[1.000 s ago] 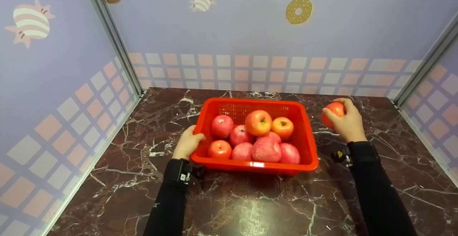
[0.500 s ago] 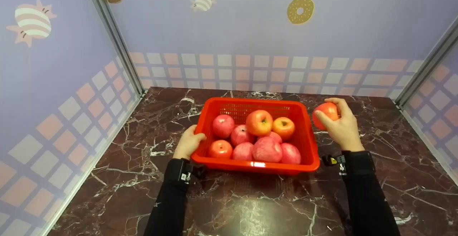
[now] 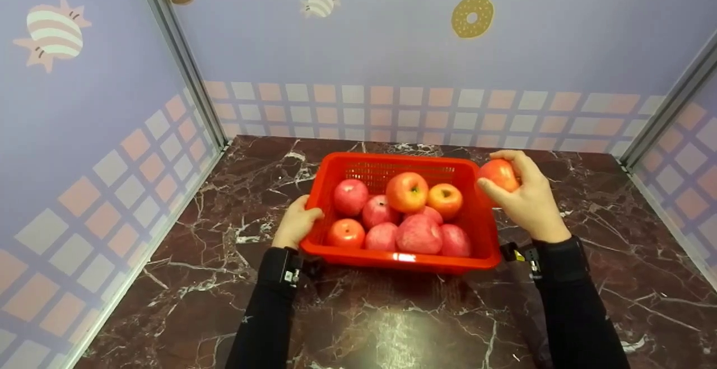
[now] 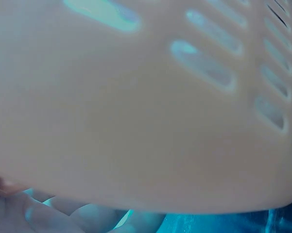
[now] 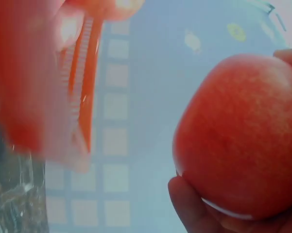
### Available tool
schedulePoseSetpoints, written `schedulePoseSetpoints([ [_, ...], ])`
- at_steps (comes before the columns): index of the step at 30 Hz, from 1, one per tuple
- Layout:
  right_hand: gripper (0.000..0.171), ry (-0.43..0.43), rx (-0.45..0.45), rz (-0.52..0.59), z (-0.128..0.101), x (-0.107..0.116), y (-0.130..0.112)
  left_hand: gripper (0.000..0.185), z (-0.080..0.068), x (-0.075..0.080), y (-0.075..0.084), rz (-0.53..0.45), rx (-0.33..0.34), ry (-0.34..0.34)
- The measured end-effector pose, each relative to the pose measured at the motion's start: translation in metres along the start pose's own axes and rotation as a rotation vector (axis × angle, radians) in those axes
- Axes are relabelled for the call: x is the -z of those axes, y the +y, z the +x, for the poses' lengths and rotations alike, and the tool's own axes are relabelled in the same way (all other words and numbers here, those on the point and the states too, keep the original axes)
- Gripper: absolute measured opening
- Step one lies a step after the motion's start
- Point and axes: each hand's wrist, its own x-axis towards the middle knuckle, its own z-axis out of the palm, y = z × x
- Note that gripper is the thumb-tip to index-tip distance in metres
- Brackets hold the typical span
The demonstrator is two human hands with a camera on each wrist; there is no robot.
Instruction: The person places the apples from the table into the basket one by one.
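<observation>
1. My right hand (image 3: 529, 201) grips a red apple (image 3: 498, 175) with the fingers curled over its far side and the thumb against its near side. The hand is raised at the far right corner of the basket.
2. In the right wrist view the same red apple (image 5: 240, 138) fills the right half of the picture, with my fingertips (image 5: 194, 206) wrapped beneath it. The slotted wall of the basket (image 5: 82, 87) shows blurred at the left.
3. The red plastic basket (image 3: 482, 218) stands on the dark marble table (image 3: 392, 324), near its middle. The held apple sits level with the basket's right rim, just beside it.
4. My left hand (image 3: 295, 225) holds the basket's left rim: the thumb lies over the top edge and the fingers are against the outer wall.
5. The left wrist view shows only the basket's slotted wall (image 4: 146, 107) at close range, washed out in colour, with my fingers (image 4: 82, 218) curled beneath it.
6. The basket holds a pile of apples (image 3: 417, 233), mostly pink-red. A yellow-red apple (image 3: 407, 191) lies on top at the centre, and a smaller orange-yellow apple (image 3: 445, 200) touches its right side.
7. Both forearms wear black sleeves (image 3: 269, 313), each with a small camera unit at the wrist.
8. Pale purple walls (image 3: 392, 50) with doughnut and bee pictures enclose the table on the left, far and right sides.
</observation>
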Motion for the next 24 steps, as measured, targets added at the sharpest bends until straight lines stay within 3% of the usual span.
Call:
schedulePoseSetpoints([
  [9, 0.046, -0.106, 0.055, -0.009, 0.020, -0.021, -0.016, 0.038, 0.000, 0.000, -0.001, -0.017, 0.008, -0.001],
  [24, 0.052, -0.399, -0.025, -0.218, 0.045, -0.052, -0.017, 0.036, 0.002, -0.002, -0.001, -0.035, -0.007, 0.003],
])
